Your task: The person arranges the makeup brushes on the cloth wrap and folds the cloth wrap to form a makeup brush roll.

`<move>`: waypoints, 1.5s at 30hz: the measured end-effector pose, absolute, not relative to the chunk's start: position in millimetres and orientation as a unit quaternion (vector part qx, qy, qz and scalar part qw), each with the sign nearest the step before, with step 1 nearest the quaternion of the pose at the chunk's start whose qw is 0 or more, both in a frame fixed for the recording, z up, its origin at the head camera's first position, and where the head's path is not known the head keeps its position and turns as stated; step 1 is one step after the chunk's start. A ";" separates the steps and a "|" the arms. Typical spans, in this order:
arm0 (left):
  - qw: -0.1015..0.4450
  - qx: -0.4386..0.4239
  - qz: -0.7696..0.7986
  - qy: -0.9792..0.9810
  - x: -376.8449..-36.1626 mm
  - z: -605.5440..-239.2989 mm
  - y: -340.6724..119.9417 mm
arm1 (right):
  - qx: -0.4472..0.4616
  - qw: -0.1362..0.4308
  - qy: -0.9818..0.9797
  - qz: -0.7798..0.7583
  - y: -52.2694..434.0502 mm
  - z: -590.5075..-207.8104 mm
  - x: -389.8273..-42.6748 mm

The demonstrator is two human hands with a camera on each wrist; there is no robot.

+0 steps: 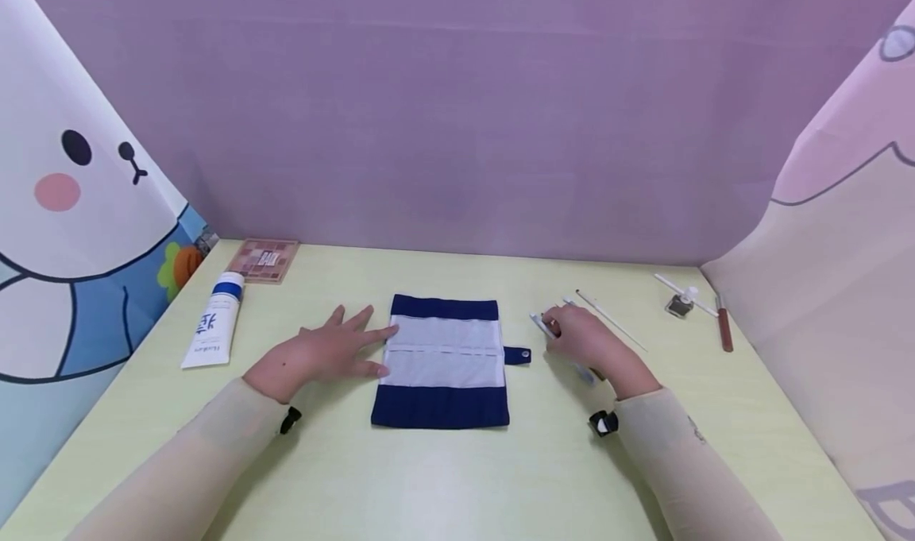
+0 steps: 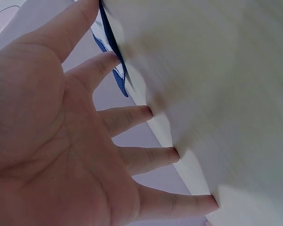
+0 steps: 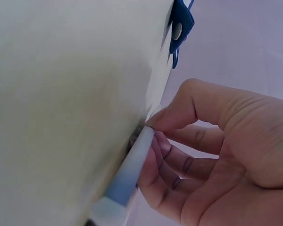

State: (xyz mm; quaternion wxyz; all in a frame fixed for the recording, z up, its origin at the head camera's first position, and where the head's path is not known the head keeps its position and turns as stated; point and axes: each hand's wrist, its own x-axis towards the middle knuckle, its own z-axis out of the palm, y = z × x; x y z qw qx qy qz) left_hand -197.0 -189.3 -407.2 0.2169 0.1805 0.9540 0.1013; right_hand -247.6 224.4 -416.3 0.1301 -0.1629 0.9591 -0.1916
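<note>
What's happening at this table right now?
A person sits at a pale green table with a blue and white fabric roll-up pouch laid open flat. The left hand rests flat, its fingertips on the pouch's left edge. The right hand curls round a thin pale-blue tool lying just right of the pouch. A white tube, an eyeshadow palette and some slim brushes lie around.
</note>
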 end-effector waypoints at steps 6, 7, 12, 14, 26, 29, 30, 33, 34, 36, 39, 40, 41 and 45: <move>0.221 0.178 0.105 0.953 -197.8 -406.4 -188.4 | -0.145 0.129 0.960 -0.201 223.4 -407.4 -245.1; 0.222 0.177 0.105 0.953 -198.0 -406.3 -188.3 | -0.143 0.128 0.959 -0.208 223.2 -404.9 -244.7; 0.224 0.176 0.105 0.953 -198.5 -405.8 -188.1 | -0.151 0.121 0.950 -0.243 224.1 -396.1 -245.2; 0.225 0.175 0.106 0.953 -198.8 -406.1 -188.2 | -0.155 0.119 0.949 -0.249 224.5 -395.3 -246.4; 0.226 0.175 0.103 0.953 -198.0 -407.7 -189.5 | -0.134 0.131 0.913 -0.363 216.0 -395.9 -257.1; 0.225 0.177 0.103 0.953 -198.1 -406.0 -189.1 | -0.138 0.143 0.892 -0.405 209.7 -392.7 -260.5; 0.225 0.177 0.104 0.953 -198.2 -405.4 -188.7 | -0.139 0.148 0.886 -0.417 207.0 -391.1 -261.4; 0.225 0.177 0.105 0.952 -198.5 -404.8 -187.7 | -0.144 0.166 0.861 -0.459 196.3 -385.8 -264.2; 0.226 0.176 0.105 0.952 -198.5 -404.7 -187.4 | -0.146 0.173 0.851 -0.474 191.4 -384.0 -265.2; 0.226 0.177 0.104 0.952 -197.9 -404.2 -187.2 | -0.148 0.184 0.833 -0.500 180.7 -380.2 -267.7; 0.226 0.176 0.104 0.952 -197.5 -403.3 -187.0 | -0.154 0.191 0.810 -0.532 162.0 -377.5 -273.8; 0.226 0.176 0.104 0.952 -197.2 -402.6 -186.8 | -0.156 0.192 0.803 -0.543 155.0 -377.2 -276.0; 0.225 0.176 0.104 0.953 -196.9 -402.2 -186.7 | -0.155 0.193 0.796 -0.553 148.1 -377.2 -278.0; 0.225 0.172 0.105 0.953 -196.2 -400.5 -185.7 | -0.154 0.198 0.770 -0.586 118.6 -379.5 -284.1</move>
